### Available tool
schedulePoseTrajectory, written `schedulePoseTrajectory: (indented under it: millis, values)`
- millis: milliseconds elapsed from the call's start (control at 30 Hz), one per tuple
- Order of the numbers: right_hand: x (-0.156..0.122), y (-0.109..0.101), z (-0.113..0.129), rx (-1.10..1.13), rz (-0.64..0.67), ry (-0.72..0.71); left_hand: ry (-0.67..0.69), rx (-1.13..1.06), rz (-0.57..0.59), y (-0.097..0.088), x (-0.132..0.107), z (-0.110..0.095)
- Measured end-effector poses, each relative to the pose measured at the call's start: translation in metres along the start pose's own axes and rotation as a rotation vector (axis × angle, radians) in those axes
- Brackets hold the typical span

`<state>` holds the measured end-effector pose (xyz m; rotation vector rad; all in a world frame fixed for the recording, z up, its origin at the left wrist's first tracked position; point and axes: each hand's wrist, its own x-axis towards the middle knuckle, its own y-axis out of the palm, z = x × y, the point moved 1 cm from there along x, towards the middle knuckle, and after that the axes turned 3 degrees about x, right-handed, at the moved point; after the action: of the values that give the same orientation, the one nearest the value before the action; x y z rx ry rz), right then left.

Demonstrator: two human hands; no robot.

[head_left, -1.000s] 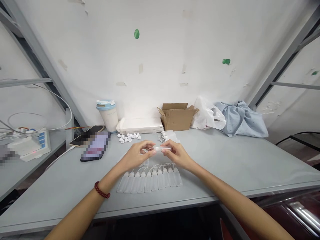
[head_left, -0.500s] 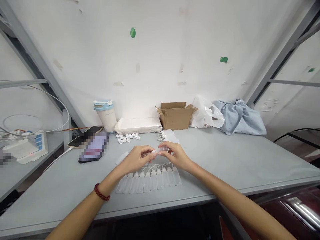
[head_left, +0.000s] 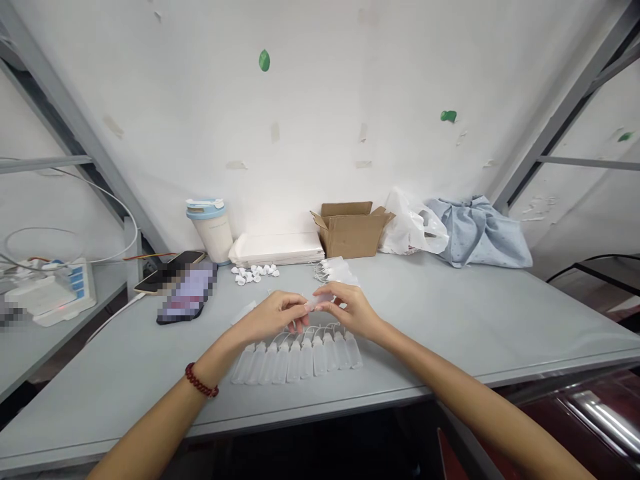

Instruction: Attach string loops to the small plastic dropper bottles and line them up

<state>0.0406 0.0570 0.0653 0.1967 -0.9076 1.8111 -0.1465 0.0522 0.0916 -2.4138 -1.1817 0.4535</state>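
Note:
Above the middle of the table, my right hand [head_left: 351, 311] pinches a small translucent plastic bottle [head_left: 323, 300] by its body. My left hand [head_left: 280, 315] meets it at the neck end, thumb and fingertips closed there on the white cap, which those fingers mostly cover. Just below both hands lies a row of similar plastic bottles [head_left: 295, 363], side by side, with thin white cords at their necks. Another bottle [head_left: 243, 312] lies partly behind my left hand. Farther back is a small group of bottles [head_left: 340, 270] with cords.
Loose white caps [head_left: 255, 273] lie in front of a white flat stack [head_left: 277, 249]. Along the wall stand a cup [head_left: 213, 233], an open cardboard box [head_left: 353, 237], a plastic bag [head_left: 410, 227] and a blue cloth bag [head_left: 480, 233]. Two phones [head_left: 187, 293] lie at left.
My left fingers have shifted around the bottle's neck, and the white cap that showed between them is now mostly hidden. My right hand stays nearly in place.

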Motion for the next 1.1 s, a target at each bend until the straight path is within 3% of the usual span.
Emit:
schedulePoseTrajectory:
  millis: [133,300,533,600,733,800,900,1100]
  values:
    - [0.0,-0.001,0.001,0.013,0.0,0.061,0.03,-0.027,0.028,0.002,-0.002,0.0]
    - [0.001,0.001,0.002,0.019,-0.007,0.178,0.077,0.055,-0.062,0.011,-0.005,-0.005]
    - [0.002,0.007,-0.005,0.192,-0.024,0.326,0.145,0.202,-0.226,0.016,-0.001,-0.002]
    - [0.002,0.006,-0.005,0.229,-0.028,0.328,0.105,0.135,-0.192,0.014,-0.001,-0.002]
    - [0.002,0.002,0.0,0.195,-0.024,0.266,-0.019,-0.122,-0.01,0.008,-0.001,-0.001]
    - [0.001,0.001,0.002,0.158,-0.006,0.217,-0.043,-0.197,0.011,0.007,-0.001,-0.001]
    - [0.001,0.001,0.004,0.128,0.01,0.2,-0.002,-0.18,-0.047,0.006,-0.001,-0.002]
    - [0.001,0.002,0.001,0.241,0.011,0.321,0.085,0.057,-0.191,0.012,-0.003,-0.003]
